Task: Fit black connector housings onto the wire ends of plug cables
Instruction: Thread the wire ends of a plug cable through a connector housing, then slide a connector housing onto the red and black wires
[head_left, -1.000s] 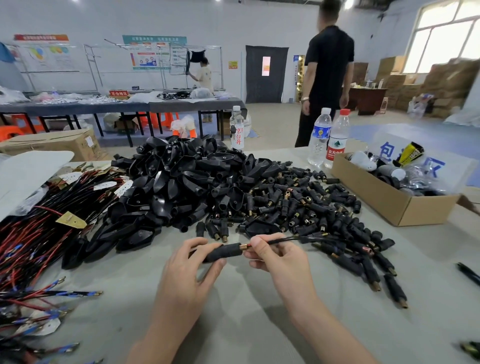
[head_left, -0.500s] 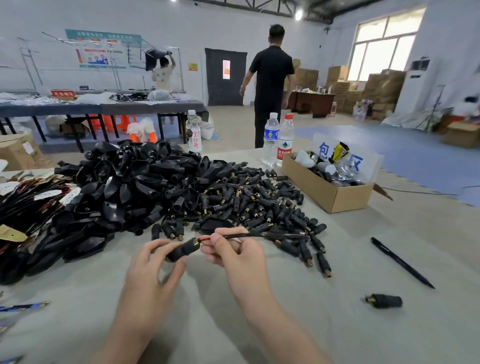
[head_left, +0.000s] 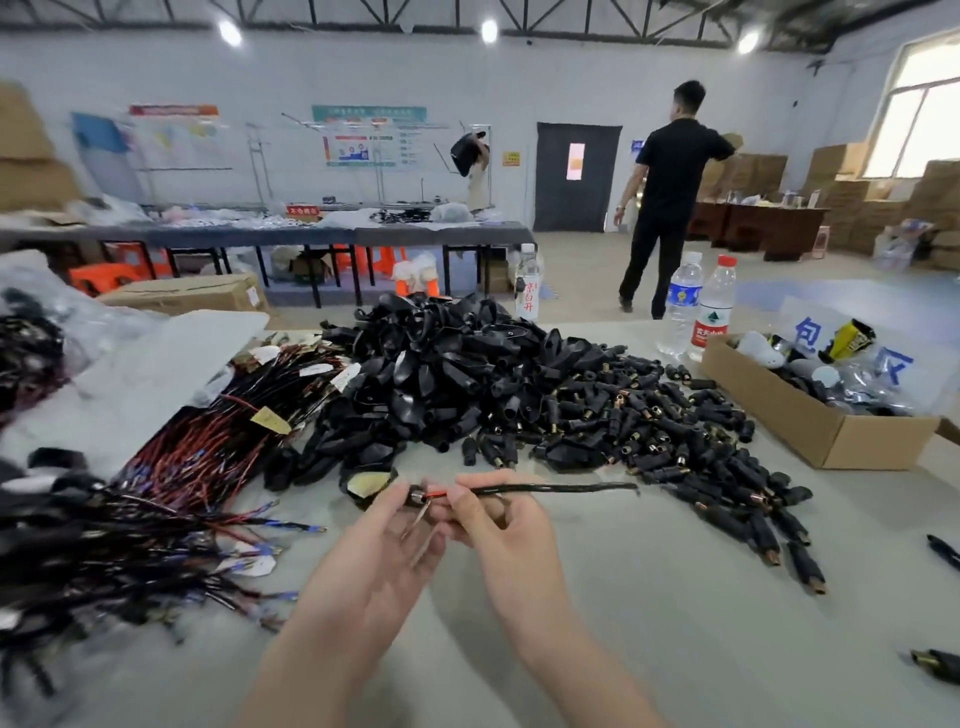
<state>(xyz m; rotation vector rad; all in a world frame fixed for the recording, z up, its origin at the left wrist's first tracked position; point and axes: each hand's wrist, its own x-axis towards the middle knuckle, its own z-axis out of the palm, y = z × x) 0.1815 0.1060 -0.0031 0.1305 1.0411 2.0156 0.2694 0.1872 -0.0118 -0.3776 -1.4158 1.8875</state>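
The right hand (head_left: 498, 525) pinches the black cable (head_left: 561, 488) just behind its red wire end. The left hand (head_left: 384, 561) pinches a blurred connector housing (head_left: 415, 496) touching that end, above the tabletop (head_left: 675, 623) near its front edge.

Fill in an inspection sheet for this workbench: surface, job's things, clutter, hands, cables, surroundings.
Surface: grey table, piles across its far half.
Job's things: heap of housings mid-table; plugs spread to its right.
Clutter: box of oddments at right, bottles beside it, pen at the right edge.
Hands: left hand pinches a blurred dark part at the end of the red wire; right hand grips the cable.
Cables: held cable runs right from the hands; tagged wire bundle lies at left.
Surroundings: person standing, back turned; benches; cartons by the window.
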